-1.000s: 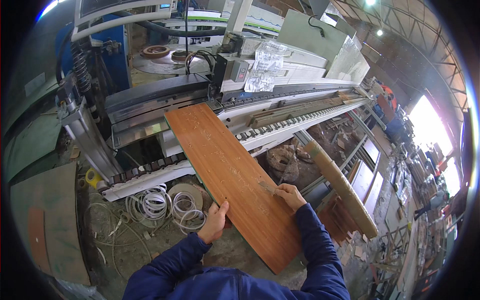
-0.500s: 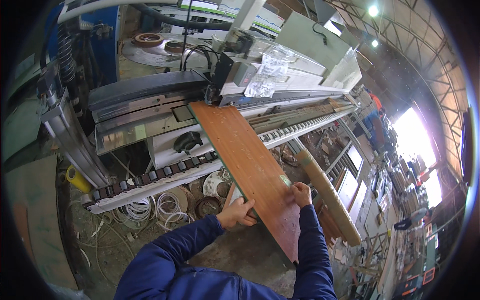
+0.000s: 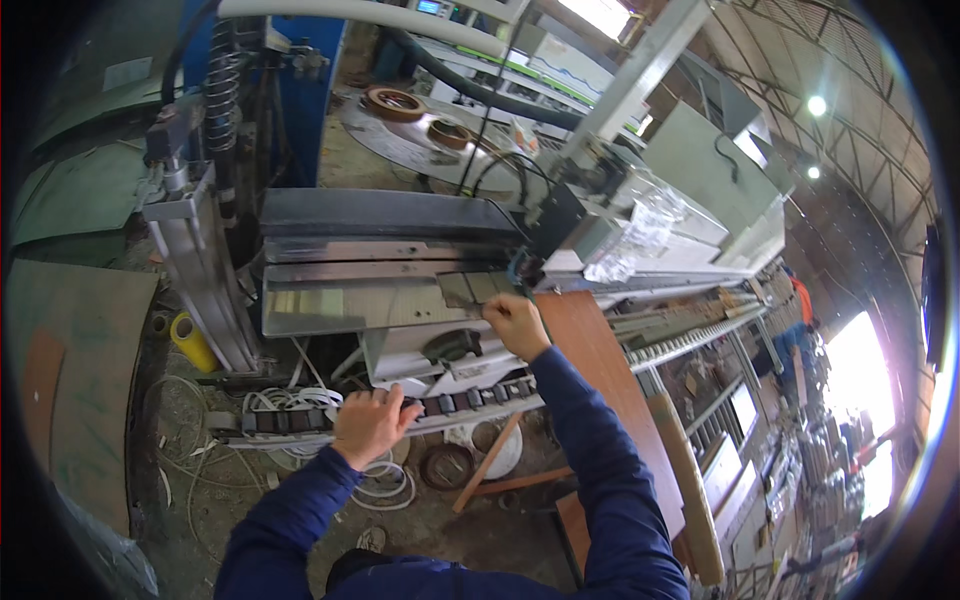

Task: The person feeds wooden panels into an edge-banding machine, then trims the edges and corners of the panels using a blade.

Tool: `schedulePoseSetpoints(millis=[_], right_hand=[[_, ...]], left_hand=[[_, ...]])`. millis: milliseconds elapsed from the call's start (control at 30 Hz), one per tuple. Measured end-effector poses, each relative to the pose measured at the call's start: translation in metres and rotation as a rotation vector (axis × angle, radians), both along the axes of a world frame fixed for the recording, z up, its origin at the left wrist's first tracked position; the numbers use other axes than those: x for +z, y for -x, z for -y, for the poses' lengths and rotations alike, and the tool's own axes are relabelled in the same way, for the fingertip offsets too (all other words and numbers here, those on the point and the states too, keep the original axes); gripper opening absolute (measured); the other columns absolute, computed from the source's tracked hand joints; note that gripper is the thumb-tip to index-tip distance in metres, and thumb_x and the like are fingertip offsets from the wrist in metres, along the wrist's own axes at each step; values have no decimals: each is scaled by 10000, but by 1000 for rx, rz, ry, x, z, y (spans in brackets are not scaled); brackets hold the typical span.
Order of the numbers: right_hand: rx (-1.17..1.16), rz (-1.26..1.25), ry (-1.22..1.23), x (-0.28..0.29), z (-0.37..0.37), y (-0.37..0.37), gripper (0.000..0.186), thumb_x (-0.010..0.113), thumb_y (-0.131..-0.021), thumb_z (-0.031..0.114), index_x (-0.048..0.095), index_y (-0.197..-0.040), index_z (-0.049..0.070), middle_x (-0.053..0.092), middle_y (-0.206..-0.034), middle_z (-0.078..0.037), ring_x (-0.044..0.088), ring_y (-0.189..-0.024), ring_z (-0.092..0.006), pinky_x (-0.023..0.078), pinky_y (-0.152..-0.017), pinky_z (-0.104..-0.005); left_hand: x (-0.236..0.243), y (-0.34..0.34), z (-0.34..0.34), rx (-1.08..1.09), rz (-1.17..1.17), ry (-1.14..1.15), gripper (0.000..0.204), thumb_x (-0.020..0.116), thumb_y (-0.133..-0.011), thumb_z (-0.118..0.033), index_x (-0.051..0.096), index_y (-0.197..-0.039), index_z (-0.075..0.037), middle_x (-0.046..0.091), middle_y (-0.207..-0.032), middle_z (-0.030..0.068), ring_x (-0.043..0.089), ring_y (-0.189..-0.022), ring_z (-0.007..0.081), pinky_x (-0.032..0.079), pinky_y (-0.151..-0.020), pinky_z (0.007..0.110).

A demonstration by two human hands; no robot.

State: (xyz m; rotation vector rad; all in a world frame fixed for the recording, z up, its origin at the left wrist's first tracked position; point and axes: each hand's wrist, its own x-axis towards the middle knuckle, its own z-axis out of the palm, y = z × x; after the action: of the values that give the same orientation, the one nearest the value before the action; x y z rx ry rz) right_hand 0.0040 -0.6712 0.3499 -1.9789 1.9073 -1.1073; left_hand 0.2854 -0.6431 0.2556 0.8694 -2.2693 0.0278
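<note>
A long brown wood-grain board [image 3: 603, 352] lies on the right side, running from the edge-banding machine's head toward me, partly under my right forearm. At the board's far left corner, over the front edge of the metal machine table [image 3: 350, 312], my right hand [image 3: 517, 327] is closed with its fingers curled. Whatever it may pinch is hidden. My left hand [image 3: 368, 428] is open, fingers apart, over the roller rail [image 3: 470, 399] in front of the machine. Nothing shows in its grasp. A black knob [image 3: 452, 346] sits on the machine's front between my hands.
The machine's dark head [image 3: 567, 222] stands beyond the board. A cardboard-coloured padded bar [image 3: 686, 480] flanks the board on the right. White edging coils [image 3: 385, 484] and wood strips [image 3: 488, 462] lie below the rail. A yellow roll [image 3: 193, 343] stands at left; a person [image 3: 797, 300] is far right.
Both hands have let go of the board. My right hand has moved forward and left to the machine table, my left hand left over the rail. The view has shifted left.
</note>
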Motion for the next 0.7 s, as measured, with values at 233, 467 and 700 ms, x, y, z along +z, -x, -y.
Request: schedulePoseSetpoints(millis=[233, 467, 700], right_hand=[[-17, -348, 505, 18, 175, -78, 74, 584, -814, 137, 619, -864, 95, 615, -853, -94, 618, -759, -303, 495, -657, -403], [-14, -871, 358, -21, 206, -63, 275, 512, -802, 146, 602, -1061, 129, 550, -1121, -127, 438, -1184, -307, 313, -999, -493], [96, -536, 398, -64, 47, -50, 464, 580, -721, 161, 571, -1183, 114, 531, -1217, -154, 457, -1172, -324, 363, -972, -496]], left_hand=[[6, 3, -5, 105, 32, -179, 434, 519, -879, -498, 544, -786, -75, 575, -591, 74, 587, -505, 256, 446, -472, 379], [7, 13, -1, 81, 29, -225, 470, 537, -865, -510, 555, -840, -41, 599, -621, 119, 599, -525, 288, 466, -467, 381], [10, 15, 1, 150, 15, -250, 411, 597, -830, -458, 593, -891, -51, 627, -718, 145, 611, -629, 352, 467, -541, 438]])
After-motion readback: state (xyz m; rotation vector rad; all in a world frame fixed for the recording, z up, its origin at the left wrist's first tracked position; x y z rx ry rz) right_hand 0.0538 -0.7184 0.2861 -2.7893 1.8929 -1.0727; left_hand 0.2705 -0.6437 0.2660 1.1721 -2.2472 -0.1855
